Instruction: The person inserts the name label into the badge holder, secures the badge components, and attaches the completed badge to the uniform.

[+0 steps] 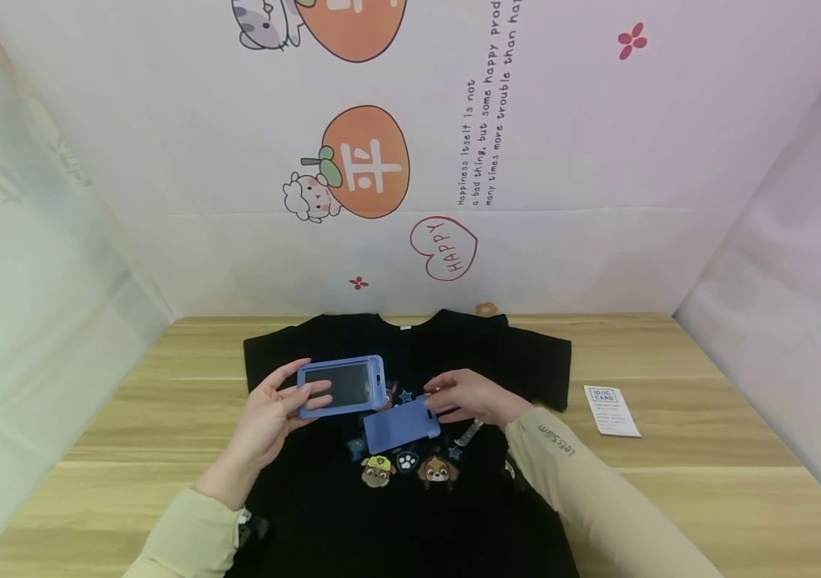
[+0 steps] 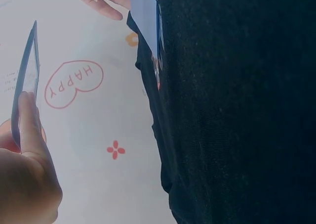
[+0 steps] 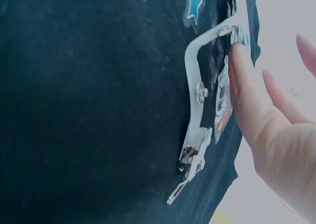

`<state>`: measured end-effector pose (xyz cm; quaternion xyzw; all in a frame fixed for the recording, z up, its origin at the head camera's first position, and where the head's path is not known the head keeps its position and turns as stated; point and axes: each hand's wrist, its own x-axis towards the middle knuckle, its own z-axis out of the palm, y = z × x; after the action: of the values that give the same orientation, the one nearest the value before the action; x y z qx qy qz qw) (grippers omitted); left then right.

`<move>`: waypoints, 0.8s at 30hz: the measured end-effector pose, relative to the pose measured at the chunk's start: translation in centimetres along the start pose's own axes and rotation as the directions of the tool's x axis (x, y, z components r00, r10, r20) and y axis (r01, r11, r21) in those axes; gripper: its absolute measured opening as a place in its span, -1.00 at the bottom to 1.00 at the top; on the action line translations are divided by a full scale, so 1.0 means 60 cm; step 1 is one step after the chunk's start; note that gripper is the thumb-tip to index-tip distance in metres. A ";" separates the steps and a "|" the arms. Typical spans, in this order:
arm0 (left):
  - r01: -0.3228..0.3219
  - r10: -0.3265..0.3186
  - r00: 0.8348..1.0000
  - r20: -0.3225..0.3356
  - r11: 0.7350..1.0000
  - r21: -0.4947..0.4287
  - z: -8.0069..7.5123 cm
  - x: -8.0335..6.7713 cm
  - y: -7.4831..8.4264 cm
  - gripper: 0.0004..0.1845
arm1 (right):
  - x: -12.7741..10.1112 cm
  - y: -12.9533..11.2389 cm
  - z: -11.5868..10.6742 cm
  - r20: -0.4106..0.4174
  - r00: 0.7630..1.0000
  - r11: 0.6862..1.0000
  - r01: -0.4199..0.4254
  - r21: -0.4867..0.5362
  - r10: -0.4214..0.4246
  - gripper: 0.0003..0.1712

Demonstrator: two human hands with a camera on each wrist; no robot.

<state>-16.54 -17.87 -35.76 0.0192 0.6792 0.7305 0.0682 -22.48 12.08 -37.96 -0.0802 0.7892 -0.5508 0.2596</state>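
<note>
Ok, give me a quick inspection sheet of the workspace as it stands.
Surface: wooden table, a black T-shirt spread flat on it, cartoon dog print up.
Job's things: blue card holder with a dark window, lifted off the shirt; blue back panel lying on the shirt.
Clutter: small white card on the table to the right; clear strap with metal clip on the shirt.
Hands: left hand holds the card holder; right hand pinches the back panel's edge.
Cables: nothing seen.
Surroundings: pale backdrop with cartoon prints on three sides.
</note>
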 end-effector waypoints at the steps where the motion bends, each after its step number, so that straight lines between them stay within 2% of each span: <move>1: -0.001 0.001 1.000 -0.001 1.000 0.000 0.001 0.000 0.000 -0.49 | -0.001 0.000 -0.001 0.001 1.000 1.000 0.002 -0.001 -0.002 -0.49; 6: 0.000 0.000 1.000 0.007 1.000 -0.001 0.003 -0.002 0.001 -0.48 | -0.007 0.000 -0.011 0.016 0.999 1.000 0.030 -0.007 -0.030 -0.52; 14: 0.012 -0.012 1.000 0.013 1.000 -0.009 0.009 0.000 0.000 -0.48 | -0.022 -0.011 -0.026 0.067 0.993 0.991 0.092 0.100 -0.099 -0.48; 24: 0.020 -0.020 1.000 0.011 0.999 -0.027 0.019 -0.001 0.000 -0.48 | -0.050 -0.019 -0.035 0.055 0.988 0.977 0.133 0.166 -0.144 -0.45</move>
<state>-16.37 -16.77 -35.64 0.0155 0.6691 0.7388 0.0793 -21.15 14.65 -35.40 -0.1320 0.7254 -0.6267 0.2522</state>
